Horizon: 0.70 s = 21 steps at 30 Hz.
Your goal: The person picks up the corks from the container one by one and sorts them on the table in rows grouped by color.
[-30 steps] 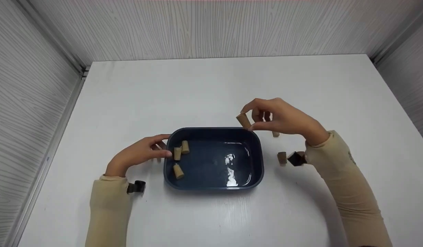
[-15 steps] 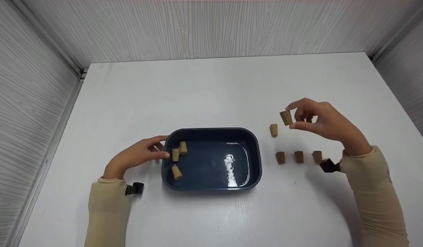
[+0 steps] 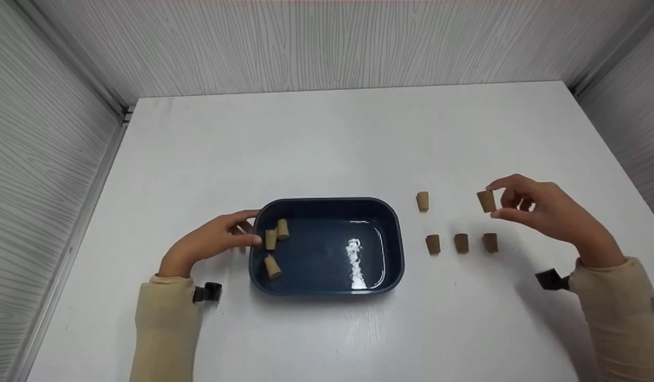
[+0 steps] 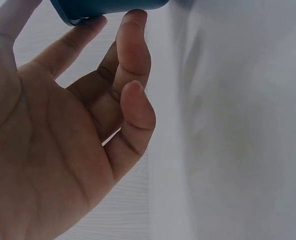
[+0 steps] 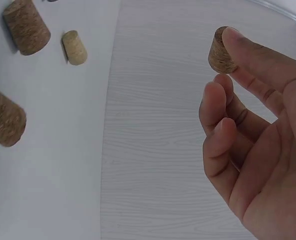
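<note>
My right hand (image 3: 544, 209) pinches a tapered brown cork stopper (image 3: 486, 201) between thumb and index finger, held above the table at the right; the same cork (image 5: 220, 52) shows in the right wrist view, the other fingers loosely bent below it. My left hand (image 3: 213, 239) grips the left end of a dark blue rectangular tub (image 3: 327, 292), thumb over the rim and fingers outside. In the left wrist view the fingertips (image 4: 132, 47) lie right at the tub's side (image 4: 107, 5). Inside the tub, three lighter corks (image 3: 271, 240) lie near its left end.
Right of the tub, three brown corks (image 3: 461, 243) stand in a row on the white table (image 3: 327, 143). A lighter cork (image 3: 422, 201) stands behind them, nearer the tub. Pale wood-grain panels (image 3: 327, 45) close off the back and sides.
My right hand has carried its cork from the tub's back right corner rightward, beyond the lighter cork, and then lower toward the row. The left hand keeps its hold on the tub.
</note>
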Each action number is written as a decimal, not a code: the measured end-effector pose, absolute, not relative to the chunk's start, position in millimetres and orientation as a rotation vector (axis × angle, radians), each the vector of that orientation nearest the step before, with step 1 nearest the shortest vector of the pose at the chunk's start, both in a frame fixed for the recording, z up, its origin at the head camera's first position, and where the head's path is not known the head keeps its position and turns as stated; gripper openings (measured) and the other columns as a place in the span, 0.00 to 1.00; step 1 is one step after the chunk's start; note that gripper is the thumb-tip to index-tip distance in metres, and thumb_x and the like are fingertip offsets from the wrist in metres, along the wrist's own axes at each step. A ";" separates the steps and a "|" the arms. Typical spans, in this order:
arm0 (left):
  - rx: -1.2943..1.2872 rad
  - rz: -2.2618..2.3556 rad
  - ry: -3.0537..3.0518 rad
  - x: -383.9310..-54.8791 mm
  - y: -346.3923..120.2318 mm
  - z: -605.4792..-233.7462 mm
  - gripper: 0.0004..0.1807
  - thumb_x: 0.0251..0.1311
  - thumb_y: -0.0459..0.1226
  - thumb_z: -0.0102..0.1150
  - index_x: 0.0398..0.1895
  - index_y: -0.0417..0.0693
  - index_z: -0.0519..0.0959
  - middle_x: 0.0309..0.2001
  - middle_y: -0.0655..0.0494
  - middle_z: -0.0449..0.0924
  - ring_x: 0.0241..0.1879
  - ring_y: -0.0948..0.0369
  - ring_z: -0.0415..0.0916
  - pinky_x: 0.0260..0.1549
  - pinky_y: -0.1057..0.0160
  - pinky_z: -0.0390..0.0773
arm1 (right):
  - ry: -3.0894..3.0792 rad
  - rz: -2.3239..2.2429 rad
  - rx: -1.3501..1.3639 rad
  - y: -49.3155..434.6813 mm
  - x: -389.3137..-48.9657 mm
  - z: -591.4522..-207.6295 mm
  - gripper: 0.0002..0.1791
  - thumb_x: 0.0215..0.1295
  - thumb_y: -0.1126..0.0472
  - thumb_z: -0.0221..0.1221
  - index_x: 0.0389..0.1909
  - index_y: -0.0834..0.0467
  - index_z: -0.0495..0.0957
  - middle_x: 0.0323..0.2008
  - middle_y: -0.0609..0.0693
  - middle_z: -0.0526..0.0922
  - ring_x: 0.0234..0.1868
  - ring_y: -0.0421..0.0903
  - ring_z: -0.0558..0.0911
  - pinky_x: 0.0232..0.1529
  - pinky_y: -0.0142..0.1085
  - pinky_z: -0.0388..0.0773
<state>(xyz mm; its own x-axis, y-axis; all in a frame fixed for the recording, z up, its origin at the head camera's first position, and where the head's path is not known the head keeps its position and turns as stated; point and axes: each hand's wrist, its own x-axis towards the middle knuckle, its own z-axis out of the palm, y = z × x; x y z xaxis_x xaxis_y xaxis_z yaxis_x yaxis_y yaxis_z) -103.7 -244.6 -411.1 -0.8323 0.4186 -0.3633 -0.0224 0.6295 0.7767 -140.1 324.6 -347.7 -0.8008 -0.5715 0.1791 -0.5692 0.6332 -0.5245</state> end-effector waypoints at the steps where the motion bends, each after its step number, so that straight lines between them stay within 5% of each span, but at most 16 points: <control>1: 0.314 1.119 2.330 -103.9 -244.5 -411.2 0.38 0.63 0.51 0.59 0.74 0.51 0.59 0.48 0.46 0.78 0.40 0.56 0.77 0.43 0.59 0.72 | 2.846 -0.906 -0.983 328.2 -137.2 -348.5 0.25 0.53 0.73 0.67 0.53 0.55 0.76 0.26 0.37 0.75 0.25 0.33 0.72 0.29 0.24 0.68; 21: 0.310 1.117 2.336 -104.3 -243.4 -411.3 0.38 0.63 0.52 0.59 0.73 0.53 0.60 0.47 0.46 0.78 0.40 0.56 0.77 0.43 0.58 0.72 | 2.913 -0.744 -0.769 375.5 -111.8 -372.2 0.23 0.56 0.68 0.67 0.52 0.50 0.75 0.24 0.37 0.74 0.23 0.32 0.71 0.26 0.26 0.67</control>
